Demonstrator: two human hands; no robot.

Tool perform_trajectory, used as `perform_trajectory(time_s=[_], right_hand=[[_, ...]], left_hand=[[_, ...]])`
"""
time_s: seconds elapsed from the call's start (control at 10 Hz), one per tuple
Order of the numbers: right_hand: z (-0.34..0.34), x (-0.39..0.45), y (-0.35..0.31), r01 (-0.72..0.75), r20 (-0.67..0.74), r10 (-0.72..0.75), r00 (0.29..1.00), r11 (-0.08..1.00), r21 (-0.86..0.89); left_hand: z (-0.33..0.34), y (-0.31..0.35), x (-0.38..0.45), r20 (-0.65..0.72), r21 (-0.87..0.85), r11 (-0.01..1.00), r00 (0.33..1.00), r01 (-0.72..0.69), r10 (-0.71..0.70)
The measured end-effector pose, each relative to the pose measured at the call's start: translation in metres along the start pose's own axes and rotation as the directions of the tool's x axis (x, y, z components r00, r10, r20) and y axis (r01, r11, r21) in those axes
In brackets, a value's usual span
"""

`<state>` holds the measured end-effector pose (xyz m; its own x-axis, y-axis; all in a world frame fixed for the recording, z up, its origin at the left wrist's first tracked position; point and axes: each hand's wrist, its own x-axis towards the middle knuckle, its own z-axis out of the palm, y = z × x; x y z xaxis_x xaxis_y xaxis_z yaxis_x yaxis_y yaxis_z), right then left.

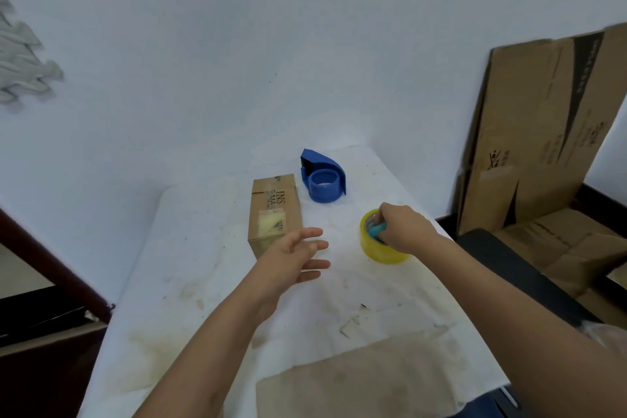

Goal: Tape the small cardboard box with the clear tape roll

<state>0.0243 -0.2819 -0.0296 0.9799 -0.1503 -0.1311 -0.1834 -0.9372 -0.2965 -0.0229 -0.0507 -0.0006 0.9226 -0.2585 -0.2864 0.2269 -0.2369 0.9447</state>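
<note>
A small brown cardboard box lies on the white table, its top bearing old tape and print. To its right stands a yellowish clear tape roll with a teal core. My right hand grips the roll from above, fingers reaching into its core. My left hand hovers open with fingers spread, just in front of the box's near right corner, holding nothing.
A blue tape dispenser sits behind the box and the roll near the wall. Flattened cardboard boxes lean at the right. A brown cardboard sheet lies at the table's near edge. Dark furniture stands to the left.
</note>
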Motion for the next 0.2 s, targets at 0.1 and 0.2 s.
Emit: perform_trajectory(time_s=[0.1,0.2], right_hand=[[0.0043,0.0067,0.0070,-0.006,0.018,0.005,1.000,0.998,0.061],[0.0033,0.0058,0.0077,0.058,-0.075,-0.052,0.996,0.996,0.071]], left_hand=[[-0.0052,-0.0040,0.0015,-0.012,-0.013,1.000,1.000,0.007,-0.007],[-0.0041,-0.0049,0.0019,-0.013,-0.021,1.000,1.000,0.016,-0.016]])
